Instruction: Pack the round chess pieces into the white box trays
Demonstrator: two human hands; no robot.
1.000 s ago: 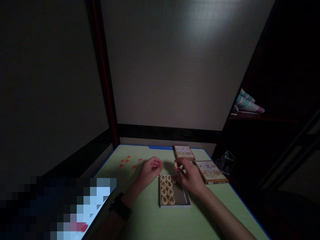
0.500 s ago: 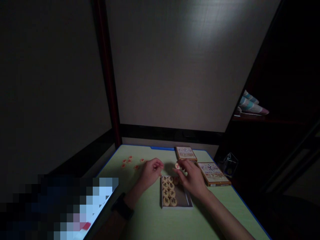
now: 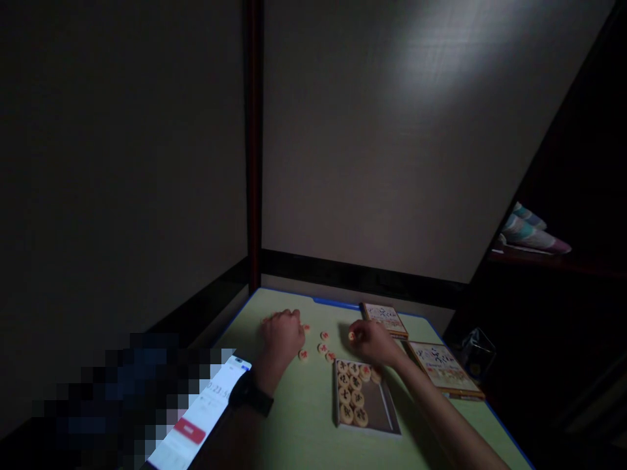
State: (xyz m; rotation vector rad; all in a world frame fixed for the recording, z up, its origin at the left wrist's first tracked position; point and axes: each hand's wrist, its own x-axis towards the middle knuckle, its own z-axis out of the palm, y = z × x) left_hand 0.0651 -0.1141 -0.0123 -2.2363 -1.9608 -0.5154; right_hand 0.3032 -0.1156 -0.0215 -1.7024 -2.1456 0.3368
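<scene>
My right hand (image 3: 376, 341) pinches a round xiangqi piece (image 3: 351, 336) with a red mark, just beyond the shallow box. Its fingertips are closed round the piece's edge. To the left, my left hand (image 3: 285, 334) is low over the far left of the table, fingers curled down and partly hidden; what they hold, if anything, does not show. Loose red-marked pieces (image 3: 324, 335) are scattered between the two hands. In the open box (image 3: 379, 405), black-marked pieces (image 3: 357, 399) fill two columns at the left, with red-marked ones (image 3: 365, 373) along the top.
Two printed game boxes (image 3: 385, 320) (image 3: 443, 367) lie at the table's far right. A lit phone (image 3: 203, 411) stands at the lower left, near my dark wristband (image 3: 252, 395). Beyond the table's (image 3: 294, 418) blue edge rises a wall panel (image 3: 362, 163); a dark shelf is on the right.
The view has turned left, so the table appears further right. My left hand has moved left, away from the box, over the scattered pieces. My right hand still pinches a piece.
</scene>
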